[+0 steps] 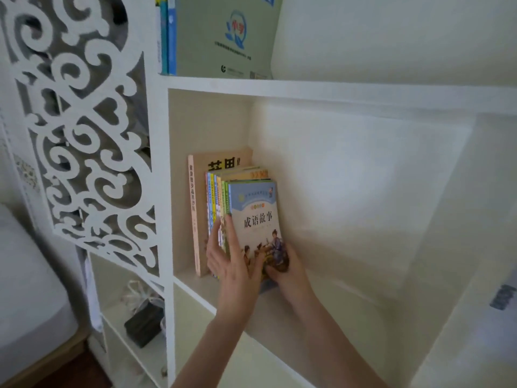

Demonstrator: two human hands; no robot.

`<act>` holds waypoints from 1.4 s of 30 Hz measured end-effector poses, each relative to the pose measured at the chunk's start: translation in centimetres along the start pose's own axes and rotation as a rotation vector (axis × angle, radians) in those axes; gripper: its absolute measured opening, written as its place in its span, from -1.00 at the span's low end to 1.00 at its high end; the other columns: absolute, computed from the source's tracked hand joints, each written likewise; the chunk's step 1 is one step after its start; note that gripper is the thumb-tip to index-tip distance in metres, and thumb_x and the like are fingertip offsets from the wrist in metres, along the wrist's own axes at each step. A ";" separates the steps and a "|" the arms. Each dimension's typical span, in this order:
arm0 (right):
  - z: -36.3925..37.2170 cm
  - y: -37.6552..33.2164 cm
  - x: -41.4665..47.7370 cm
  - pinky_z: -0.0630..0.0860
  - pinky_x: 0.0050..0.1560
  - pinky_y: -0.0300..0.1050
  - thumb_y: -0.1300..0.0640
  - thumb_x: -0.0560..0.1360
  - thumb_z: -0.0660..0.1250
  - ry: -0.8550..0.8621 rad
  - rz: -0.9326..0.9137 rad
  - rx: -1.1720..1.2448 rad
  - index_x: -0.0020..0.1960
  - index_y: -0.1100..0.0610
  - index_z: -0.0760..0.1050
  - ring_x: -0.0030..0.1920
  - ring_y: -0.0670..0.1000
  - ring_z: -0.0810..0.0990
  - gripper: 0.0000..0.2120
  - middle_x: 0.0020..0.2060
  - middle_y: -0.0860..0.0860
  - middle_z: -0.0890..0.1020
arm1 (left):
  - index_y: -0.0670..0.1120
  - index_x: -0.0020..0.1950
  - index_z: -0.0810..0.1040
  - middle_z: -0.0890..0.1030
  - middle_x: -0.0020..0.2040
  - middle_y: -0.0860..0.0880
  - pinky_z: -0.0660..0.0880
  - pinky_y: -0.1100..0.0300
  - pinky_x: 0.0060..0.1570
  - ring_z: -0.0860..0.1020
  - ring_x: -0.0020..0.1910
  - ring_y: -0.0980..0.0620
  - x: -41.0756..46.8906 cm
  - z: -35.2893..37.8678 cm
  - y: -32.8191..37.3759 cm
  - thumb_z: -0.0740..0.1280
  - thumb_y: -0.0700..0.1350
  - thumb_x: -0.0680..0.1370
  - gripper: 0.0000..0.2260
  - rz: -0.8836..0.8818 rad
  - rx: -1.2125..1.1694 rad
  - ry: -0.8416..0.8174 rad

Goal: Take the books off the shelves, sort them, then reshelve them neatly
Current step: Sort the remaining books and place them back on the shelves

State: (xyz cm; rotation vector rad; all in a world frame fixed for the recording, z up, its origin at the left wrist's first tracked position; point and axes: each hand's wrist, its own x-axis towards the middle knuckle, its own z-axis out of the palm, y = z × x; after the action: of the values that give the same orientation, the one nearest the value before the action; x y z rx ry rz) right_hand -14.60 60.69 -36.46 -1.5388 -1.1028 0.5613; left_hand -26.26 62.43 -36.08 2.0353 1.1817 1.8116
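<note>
White shelf, reshelving stage by the look.
Holding blue book by lower corner in curled right grip, row of books just left of it; bracing its spines with flat, open left grip. Next, likely: push flush, release slowly.

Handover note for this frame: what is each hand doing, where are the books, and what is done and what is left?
Left hand: fingers straight, pressing against the spines of the row.
Right hand: grips the lower corner of the blue book at the row's right end.
Books: the row stands upright at the left of the middle shelf, with the tan book leftmost. The top books stand on the shelf above.
Done: both groups look shelved.
Left: probably square the blue book with the row and let go. Whether any books remain elsewhere is out of view.
</note>
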 end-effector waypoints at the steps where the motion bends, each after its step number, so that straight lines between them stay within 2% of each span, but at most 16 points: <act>1: 0.1 0.6 0.6 0.44 0.30 0.15 0.09 0.27 0.49 0.000 0.018 -0.043 0.29 -0.19 0.36 0.31 0.13 0.47 -0.35 0.24 0.04 0.54 | -0.09 0.56 -0.07 0.01 0.52 -0.14 0.09 -0.18 0.41 0.02 0.51 -0.15 -0.9 -0.1 -0.5 0.45 -0.14 0.45 -0.13 0.032 -0.016 -0.041; 3: 0.1 -0.1 0.7 0.26 0.41 0.18 -0.05 0.29 0.45 -0.018 0.076 -0.228 0.38 -0.27 0.26 0.40 0.19 0.31 -0.28 0.34 0.03 0.43 | -0.03 0.56 -0.20 -0.14 0.55 -0.05 -0.06 -0.09 0.45 -0.16 0.54 -0.06 -2.0 0.1 -1.6 0.47 -0.20 0.41 -0.02 0.087 -0.064 -0.123; 5: 0.0 -0.7 0.4 0.19 0.41 0.05 0.03 0.44 0.42 0.028 0.148 -0.401 0.49 -0.15 0.20 0.39 0.23 0.24 -0.31 0.33 0.12 0.33 | -0.02 0.55 -0.28 -0.17 0.55 -0.10 -0.13 -0.06 0.45 -0.20 0.54 -0.08 -1.6 0.7 -2.4 0.47 -0.26 0.40 0.04 0.123 -0.002 -0.107; 9: 0.2 -0.5 0.2 0.37 0.32 -0.07 0.35 0.45 0.37 0.116 0.045 -0.294 0.45 0.07 0.32 0.24 0.18 0.45 -0.38 0.09 0.05 0.33 | -0.14 0.55 -0.23 -0.10 0.53 -0.30 -0.14 0.07 0.50 -0.16 0.53 -0.18 -1.2 2.1 -2.3 0.56 -0.15 0.34 0.10 0.105 0.107 -0.055; 13: 1.1 -0.8 -0.5 0.40 0.25 -0.33 0.36 0.37 0.43 0.025 -0.005 -0.221 0.46 0.10 0.33 0.25 0.06 0.47 -0.30 0.24 0.08 0.47 | -0.10 0.55 -0.25 -0.11 0.54 -0.28 0.06 -0.16 0.45 -0.14 0.53 -0.18 -1.3 2.0 -2.5 0.59 -0.12 0.28 0.16 0.034 0.210 -0.081; 16: 0.5 -1.8 -1.4 0.37 -0.01 -0.61 0.44 0.34 0.43 0.010 -0.029 -0.100 0.40 0.13 0.40 0.26 -0.03 0.50 -0.34 0.24 0.00 0.55 | -0.09 0.55 -0.24 -0.07 0.54 -0.27 0.09 -0.24 0.42 -0.02 0.52 -0.22 -1.2 1.2 -1.8 0.54 0.05 0.29 0.14 -0.002 0.301 -0.140; 19: -0.6 -3.1 -3.6 0.40 -0.06 -0.58 0.44 0.40 0.39 0.022 -0.004 -0.042 0.35 0.12 0.39 0.16 -0.09 0.51 -0.43 0.17 -0.05 0.52 | -0.07 0.56 -0.23 -0.08 0.53 -0.29 0.08 -0.30 0.41 -0.03 0.52 -0.26 -1.2 0.7 -1.1 0.53 0.12 0.29 0.13 -0.045 0.301 -0.155; 21: -1.6 -3.8 -5.9 0.44 0.17 -0.35 0.34 0.47 0.36 -0.015 0.039 -0.078 0.47 0.10 0.26 0.26 -0.03 0.45 -0.38 0.32 -0.02 0.40 | -0.06 0.56 -0.16 -0.08 0.53 -0.30 0.04 -0.32 0.40 -0.06 0.52 -0.27 -1.8 -0.2 -0.1 0.51 0.11 0.31 0.07 -0.089 0.210 -0.115; 23: -2.8 -4.0 -8.0 0.43 0.19 -0.21 0.29 0.51 0.32 -0.037 0.085 -0.098 0.52 0.08 0.16 0.31 0.04 0.43 -0.35 0.41 0.03 0.30 | -0.11 0.56 0.00 -0.03 0.52 -0.26 0.09 -0.30 0.38 -0.03 0.51 -0.23 -3.3 -1.7 2.1 0.51 -0.06 0.38 -0.08 -0.049 0.078 -0.086; 26: -5.3 -4.8 -12.4 0.41 0.09 -0.27 0.26 0.54 0.31 -0.038 0.103 -0.040 0.51 0.04 0.18 0.26 0.01 0.49 -0.40 0.41 0.03 0.34 | -0.09 0.45 0.29 0.21 0.45 -0.11 0.34 -0.16 0.32 0.21 0.44 -0.05 -7.1 -5.1 7.8 0.35 -0.33 0.50 -0.45 -0.027 -0.218 -0.155; 30: -9.8 -5.2 -21.3 0.53 0.21 -0.03 0.19 0.55 0.23 -0.143 0.059 0.005 0.39 -0.13 0.28 0.14 -0.02 0.61 -0.54 0.19 0.07 0.59 | 0.17 0.16 0.50 0.54 0.12 0.25 0.48 0.27 0.08 0.52 0.13 0.18 -12.3 -9.1 15.6 0.24 -0.32 0.55 -0.61 -0.034 -0.530 -0.373; 32: -13.0 -4.4 -25.9 0.55 0.15 -0.15 0.19 0.58 0.19 -0.099 0.094 0.054 0.31 -0.08 0.34 -0.01 -0.15 0.63 -0.66 0.04 -0.04 0.63 | 0.18 0.08 0.54 0.54 0.07 0.24 0.48 0.36 -0.02 0.55 0.08 0.19 -15.2 -10.0 19.3 0.21 -0.16 0.52 -0.73 0.034 -0.639 -0.427; 35: -18.8 -2.0 -32.5 0.46 -0.22 -0.38 0.33 0.55 0.21 0.054 0.150 -0.031 0.12 0.02 0.46 -0.30 -0.23 0.56 -0.74 -0.22 -0.10 0.57 | 0.19 0.05 0.55 0.58 0.01 0.22 0.47 0.42 -0.07 0.58 -0.02 0.25 -20.8 -9.4 23.1 0.16 -0.04 0.48 -0.75 0.017 -0.719 -0.643; 37: -23.1 1.4 -37.7 0.51 -0.13 -0.31 0.34 0.45 0.31 0.209 0.277 -0.107 0.13 -0.07 0.45 -0.13 -0.12 0.60 -0.62 -0.07 -0.03 0.58 | 0.36 0.09 0.51 0.60 0.03 0.26 0.54 0.32 -0.12 0.61 -0.05 0.21 -25.7 -7.6 25.3 0.20 -0.03 0.45 -0.67 -0.027 -0.720 -0.914; 39: -26.6 5.6 -43.2 0.51 0.07 -0.28 0.27 0.49 0.33 0.318 0.411 -0.188 0.22 -0.22 0.34 0.09 -0.07 0.58 -0.52 0.16 -0.04 0.55 | 0.50 0.09 0.47 0.63 0.04 0.20 0.51 0.41 -0.10 0.61 0.06 0.06 -30.5 -5.9 28.1 0.22 0.00 0.46 -0.63 -0.028 -0.714 -1.204; 42: -31.0 10.1 -51.8 0.43 0.14 -0.37 0.19 0.57 0.28 0.408 0.610 -0.285 0.36 -0.19 0.22 0.23 -0.14 0.44 -0.52 0.36 -0.09 0.40 | 0.47 -0.07 0.57 0.59 0.06 0.00 0.40 0.58 -0.18 0.55 0.18 -0.07 -38.1 -3.6 29.9 0.29 -0.34 0.53 -0.40 -0.158 -0.695 -1.641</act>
State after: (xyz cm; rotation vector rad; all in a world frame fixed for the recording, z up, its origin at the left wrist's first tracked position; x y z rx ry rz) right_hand -9.05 0.79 -47.84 -2.1424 -0.3988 0.4680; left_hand -14.40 16.42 -46.30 1.8862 0.1159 0.0147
